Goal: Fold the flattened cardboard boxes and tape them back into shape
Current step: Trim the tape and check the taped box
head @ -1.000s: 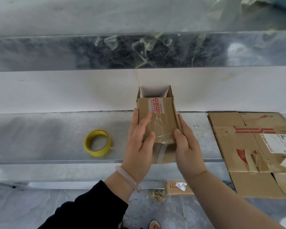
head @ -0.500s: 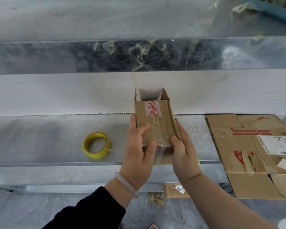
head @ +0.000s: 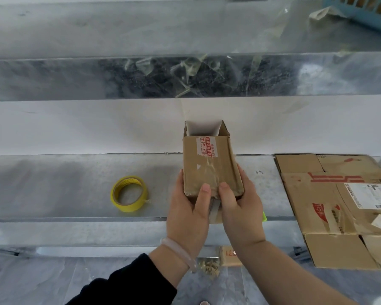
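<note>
1. Small cardboard box (head: 209, 166): a brown corrugated carton, rectangular and already raised into shape, held just above the counter (head: 53, 183) at centre. The long axis runs straight away from the person. The far end is open with its flaps standing, and the near end sits in both hands. The top face carries a red-printed label, and wrinkled glossy clear tape runs over the near edge.
2. Left hand (head: 187, 214): the grip is clamped on the near left corner, thumb pressed on the top face and fingers wrapped round the side (pale bangle on the wrist, dark sleeve).
3. Right hand (head: 242, 212): the grip is clamped on the near right corner, its thumb lying just beside the left thumb.
4. Tape roll (head: 129, 193): a yellow ring lying hole-up on the counter, left of the box and apart from it. It is nearer the left hand, so the next strip is probably that hand's reach while the right steadies the carton.
5. Flattened cardboard boxes (head: 339, 205): overlapping worn sheets at right, nearer the right hand, with red print, white labels and old tape.
6. Counter: dull, speckled sheet metal.
</note>
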`<act>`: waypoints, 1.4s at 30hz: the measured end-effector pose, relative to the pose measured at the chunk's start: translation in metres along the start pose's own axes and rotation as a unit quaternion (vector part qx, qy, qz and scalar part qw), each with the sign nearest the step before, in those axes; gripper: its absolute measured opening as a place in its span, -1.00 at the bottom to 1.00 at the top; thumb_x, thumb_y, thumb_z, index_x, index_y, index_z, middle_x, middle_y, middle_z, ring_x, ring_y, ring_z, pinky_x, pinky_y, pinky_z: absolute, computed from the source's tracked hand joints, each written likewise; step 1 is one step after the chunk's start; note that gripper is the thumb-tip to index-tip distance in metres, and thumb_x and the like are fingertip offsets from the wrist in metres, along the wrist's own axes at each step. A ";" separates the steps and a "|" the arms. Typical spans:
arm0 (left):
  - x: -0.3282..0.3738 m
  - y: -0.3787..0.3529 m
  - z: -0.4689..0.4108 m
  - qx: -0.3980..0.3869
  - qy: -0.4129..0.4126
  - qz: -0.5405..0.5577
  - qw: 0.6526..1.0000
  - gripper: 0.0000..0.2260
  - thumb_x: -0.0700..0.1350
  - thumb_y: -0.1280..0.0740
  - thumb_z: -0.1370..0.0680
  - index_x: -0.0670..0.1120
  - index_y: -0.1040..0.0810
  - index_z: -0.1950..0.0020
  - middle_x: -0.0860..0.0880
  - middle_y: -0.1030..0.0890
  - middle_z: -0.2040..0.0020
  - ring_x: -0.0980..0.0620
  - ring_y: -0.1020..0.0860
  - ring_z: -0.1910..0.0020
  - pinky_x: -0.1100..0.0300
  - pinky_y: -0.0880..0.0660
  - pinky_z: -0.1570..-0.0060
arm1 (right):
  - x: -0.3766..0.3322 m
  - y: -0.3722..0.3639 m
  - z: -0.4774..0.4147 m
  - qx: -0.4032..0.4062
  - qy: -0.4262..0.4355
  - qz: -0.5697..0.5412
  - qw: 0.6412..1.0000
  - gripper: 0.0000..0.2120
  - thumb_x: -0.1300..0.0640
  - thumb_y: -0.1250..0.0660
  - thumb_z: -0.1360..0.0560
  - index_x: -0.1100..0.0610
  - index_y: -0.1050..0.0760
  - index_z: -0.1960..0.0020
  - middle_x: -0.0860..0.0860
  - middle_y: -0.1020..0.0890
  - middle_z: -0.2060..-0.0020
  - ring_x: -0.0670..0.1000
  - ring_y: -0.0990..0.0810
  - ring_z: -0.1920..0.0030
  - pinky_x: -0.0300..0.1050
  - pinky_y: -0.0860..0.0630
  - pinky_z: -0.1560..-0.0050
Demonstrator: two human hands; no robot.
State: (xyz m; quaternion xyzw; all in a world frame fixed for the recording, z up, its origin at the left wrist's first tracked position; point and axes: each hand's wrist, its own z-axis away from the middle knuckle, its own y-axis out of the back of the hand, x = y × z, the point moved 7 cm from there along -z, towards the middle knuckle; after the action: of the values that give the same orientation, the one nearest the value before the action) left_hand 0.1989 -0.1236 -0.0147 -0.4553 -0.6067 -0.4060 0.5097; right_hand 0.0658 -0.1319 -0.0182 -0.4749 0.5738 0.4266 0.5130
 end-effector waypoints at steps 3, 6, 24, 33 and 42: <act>-0.002 0.004 0.001 0.010 -0.011 -0.034 0.999 -0.70 0.14 -0.18 -0.53 0.14 -0.45 -0.23 0.16 -0.62 -0.06 0.15 -0.58 -0.06 0.33 -0.49 0.04 | 0.001 0.000 -0.001 -0.007 0.009 0.015 1.000 -0.66 0.06 -0.19 -0.50 -0.33 -0.40 -0.17 -0.44 -0.58 -0.03 -0.33 -0.55 -0.09 -0.51 -0.47 0.07; -0.008 0.004 0.001 0.009 0.003 -0.028 1.000 -0.65 0.10 -0.15 -0.52 0.10 -0.46 -0.28 0.12 -0.62 -0.09 0.12 -0.58 -0.09 0.21 -0.53 -0.04 | 0.004 0.000 -0.001 -0.026 0.009 0.002 1.000 -0.64 0.08 -0.14 -0.54 -0.28 -0.37 -0.24 -0.46 -0.57 -0.04 -0.36 -0.53 -0.12 -0.53 -0.44 0.03; -0.006 0.014 0.005 -0.125 -0.051 -0.171 0.976 -0.35 0.25 -0.10 -0.54 0.16 0.11 -0.55 0.04 -0.32 -0.46 0.12 -0.35 -0.40 -0.01 -0.34 -0.37 | 0.010 0.017 -0.003 -0.179 -0.096 0.087 0.975 -0.54 -0.20 0.02 -0.63 -0.34 -0.02 -0.51 -0.48 -0.20 -0.42 -0.34 -0.13 -0.47 -0.46 -0.10 -0.39; 0.025 0.039 -0.012 -0.023 -0.008 -0.099 0.995 -0.63 0.24 -0.13 -0.52 0.37 -0.23 -0.33 0.53 -0.50 -0.01 0.51 -0.47 -0.04 0.55 -0.41 0.06 | -0.018 0.016 -0.004 -0.253 -0.060 0.067 0.963 -0.45 -0.33 -0.32 -0.44 -0.47 -0.18 -0.36 -0.57 -0.38 -0.25 -0.46 -0.35 -0.28 -0.49 -0.40 -0.13; 0.048 0.056 -0.030 -0.047 0.085 -0.076 0.992 -0.52 0.26 -0.36 -0.39 0.17 -0.39 -0.25 0.14 -0.52 -0.08 0.23 -0.60 0.14 0.06 -0.61 0.40 | -0.041 0.015 -0.006 -0.252 0.036 0.268 0.929 -0.39 -0.21 -0.24 -0.54 -0.48 0.03 -0.43 -0.36 -0.29 -0.33 -0.17 -0.35 -0.34 -0.05 -0.36 -0.38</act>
State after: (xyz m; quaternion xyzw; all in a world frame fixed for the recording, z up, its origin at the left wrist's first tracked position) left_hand 0.2569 -0.1315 0.0385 -0.3956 -0.5741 -0.5089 0.5049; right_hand 0.0510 -0.1306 0.0231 -0.4319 0.5715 0.6615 0.2219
